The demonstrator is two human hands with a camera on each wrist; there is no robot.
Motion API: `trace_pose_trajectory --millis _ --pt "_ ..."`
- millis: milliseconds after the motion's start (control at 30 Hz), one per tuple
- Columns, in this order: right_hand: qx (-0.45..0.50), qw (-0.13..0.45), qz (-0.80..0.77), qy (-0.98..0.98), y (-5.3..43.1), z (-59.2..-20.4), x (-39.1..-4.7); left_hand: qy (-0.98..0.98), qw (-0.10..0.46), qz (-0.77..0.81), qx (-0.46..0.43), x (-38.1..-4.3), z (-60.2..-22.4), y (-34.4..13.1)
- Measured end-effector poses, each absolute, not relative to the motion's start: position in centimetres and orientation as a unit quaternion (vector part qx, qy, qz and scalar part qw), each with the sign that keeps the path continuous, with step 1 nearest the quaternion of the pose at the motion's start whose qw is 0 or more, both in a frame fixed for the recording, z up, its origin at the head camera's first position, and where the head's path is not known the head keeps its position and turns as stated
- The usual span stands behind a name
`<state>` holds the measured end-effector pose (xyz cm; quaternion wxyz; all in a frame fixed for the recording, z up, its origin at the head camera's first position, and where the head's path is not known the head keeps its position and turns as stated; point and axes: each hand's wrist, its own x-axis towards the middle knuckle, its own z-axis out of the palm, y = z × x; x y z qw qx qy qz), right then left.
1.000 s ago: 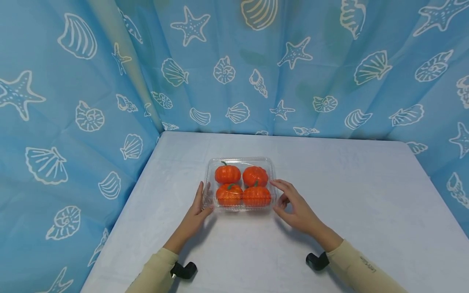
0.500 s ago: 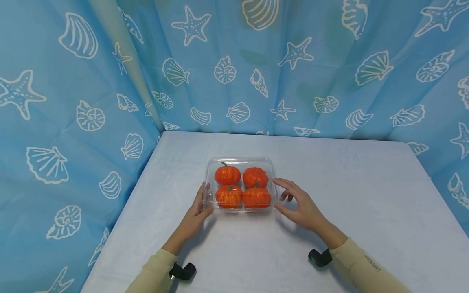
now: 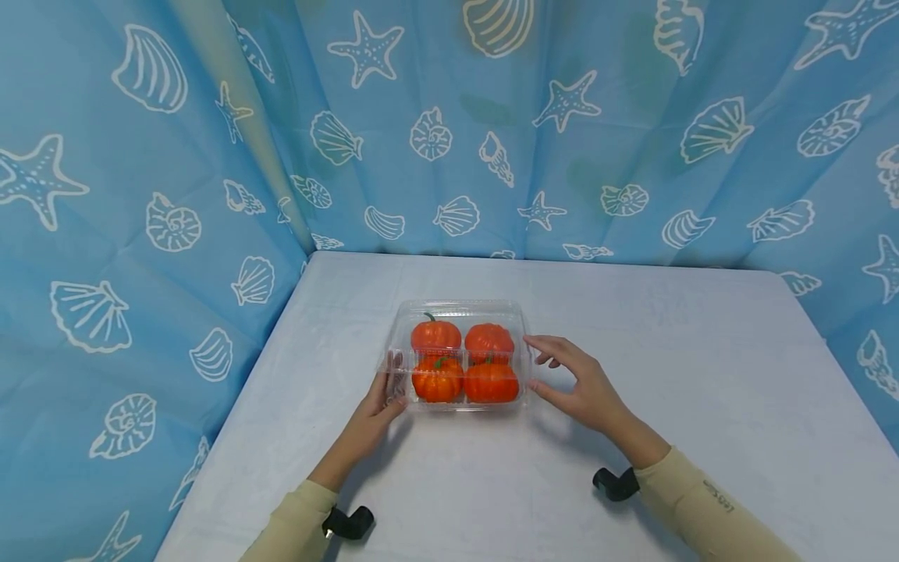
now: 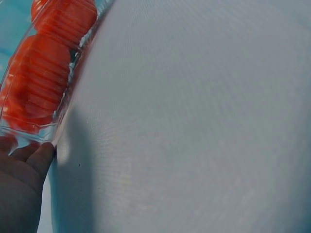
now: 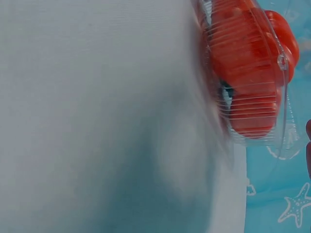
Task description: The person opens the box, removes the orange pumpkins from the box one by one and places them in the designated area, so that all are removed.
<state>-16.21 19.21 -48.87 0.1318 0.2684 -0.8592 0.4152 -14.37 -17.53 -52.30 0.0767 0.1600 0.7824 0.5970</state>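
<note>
A clear plastic clamshell box [image 3: 460, 408] sits on the table in the head view, its lid [image 3: 456, 308] raised at the front edge. Inside it are several small orange pumpkins [image 3: 437, 380] with green stems, two in front and the others behind. My left hand [image 3: 372, 414] holds the box's left end, thumb at the front corner; its fingers show through the plastic. At the right end, my right hand [image 3: 579, 386] has its index fingertip right at the lid's edge, thumb lower and apart. In the right wrist view only bits of fingers [image 5: 308, 141] show.
A white cloth [image 3: 667, 351] covers the table. Blue curtains [image 3: 421, 156] printed with shells and starfish hang behind it and along its left side. A black wrist camera [image 3: 349, 521] is on each forearm, over beige sleeves.
The lid's front edge has risen, sliding up over the front pumpkins in the head view. My right hand has moved slightly up and right; the left hand stays nearly in place.
</note>
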Motion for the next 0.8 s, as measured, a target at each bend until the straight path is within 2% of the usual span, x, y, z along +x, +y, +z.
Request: trace_pose_trajectory --millis 233,800 --pt "0.267 0.153 0.421 -0.853 19.2 -47.9 -16.7 0.785 0.081 0.596 0.148 -14.3 -52.4 -17.6" --pt "0.240 0.195 0.418 -0.854 18.7 -46.0 -18.2 0.749 0.076 0.630 0.193 -14.4 -52.6 -17.7"
